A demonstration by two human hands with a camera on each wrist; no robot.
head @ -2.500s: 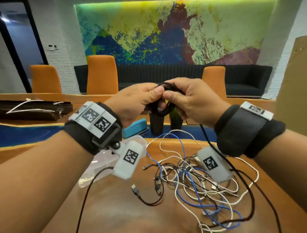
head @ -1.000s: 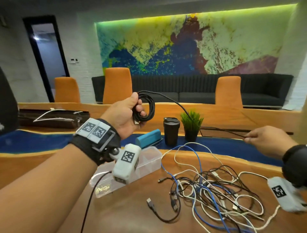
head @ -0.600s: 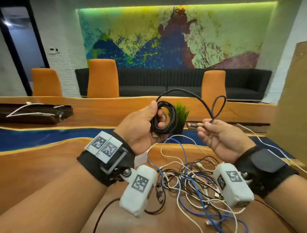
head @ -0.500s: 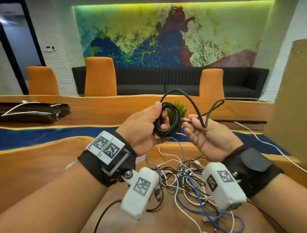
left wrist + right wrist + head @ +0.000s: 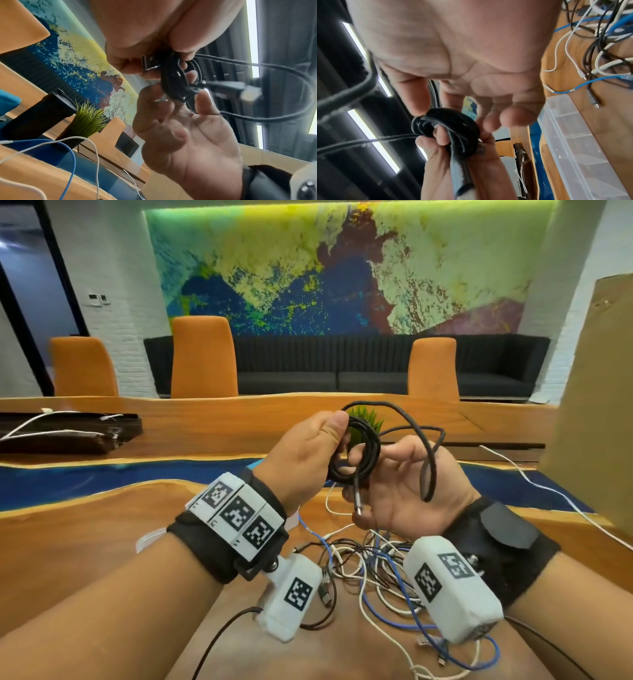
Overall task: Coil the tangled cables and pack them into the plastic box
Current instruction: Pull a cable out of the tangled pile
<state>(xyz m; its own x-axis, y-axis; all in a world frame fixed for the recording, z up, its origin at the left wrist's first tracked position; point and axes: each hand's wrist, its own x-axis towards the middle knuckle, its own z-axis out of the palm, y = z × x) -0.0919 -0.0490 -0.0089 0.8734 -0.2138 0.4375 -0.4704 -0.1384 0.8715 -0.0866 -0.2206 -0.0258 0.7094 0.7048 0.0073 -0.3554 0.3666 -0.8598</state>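
Black braided cable [image 5: 359, 453] sits at frame centre in the head view, wound into a small coil and held up above the table. Left hand [image 5: 301, 455] grips the coil, thumb on top, fingers curled through the loops. One metal plug end is tucked against the left palm (visible in the left wrist view) [image 5: 148, 63]. Right hand [image 5: 404, 484] is palm-up just right of the coil, fingers loosely spread, fingertips touching the coil's edge; no clear grip on it. Loose tail of the cable arcs up over the coil, loops across the right palm, and its free plug [image 5: 356, 498] hangs below the coil. Tangle of white, blue and black cables [image 5: 373, 570] lies on the wooden table [image 5: 102, 542] in the lower centre, under both wrists. Clear plastic box [image 5: 576, 142] shows along the right side of the right wrist view, on the table beside the tangle. Small green plant [image 5: 366, 422] stands behind the coil.
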